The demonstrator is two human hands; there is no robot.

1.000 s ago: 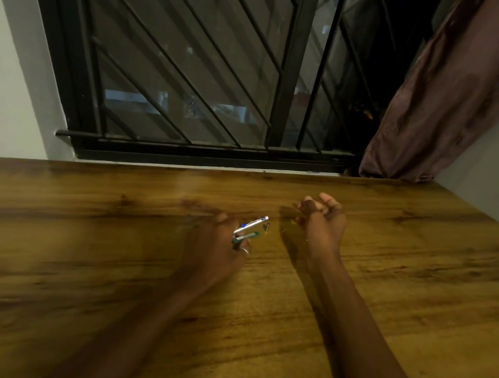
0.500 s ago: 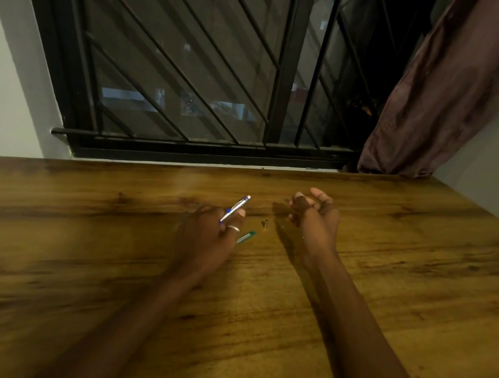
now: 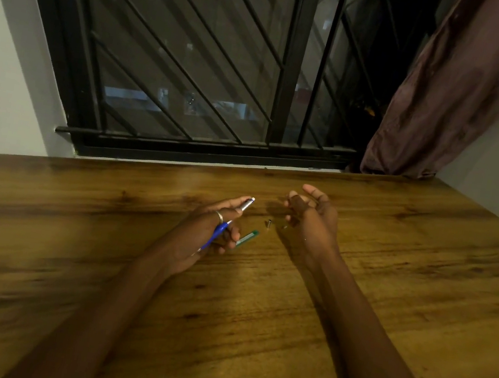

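Observation:
My left hand [image 3: 202, 233] grips a blue pen barrel [image 3: 218, 233] with a silver tip that points up and to the right. A green pen part [image 3: 247, 238] lies on the wooden table [image 3: 253, 320] just right of that hand. A small metal piece [image 3: 268, 224] stands on the table between the hands, with a tinier bit [image 3: 284, 226] beside it. My right hand [image 3: 312, 218] rests on its edge, fingers loosely curled, holding nothing that I can see.
A black barred window [image 3: 195, 66] runs along the table's far edge. A brown curtain [image 3: 453, 90] hangs at the far right corner. White walls close in on the left and right. The table's front edge shows at the lower right.
The green part and the small metal piece left my hands and now lie on the table. My left hand kept the blue barrel and turned its tip upward. The right hand's fingers loosened.

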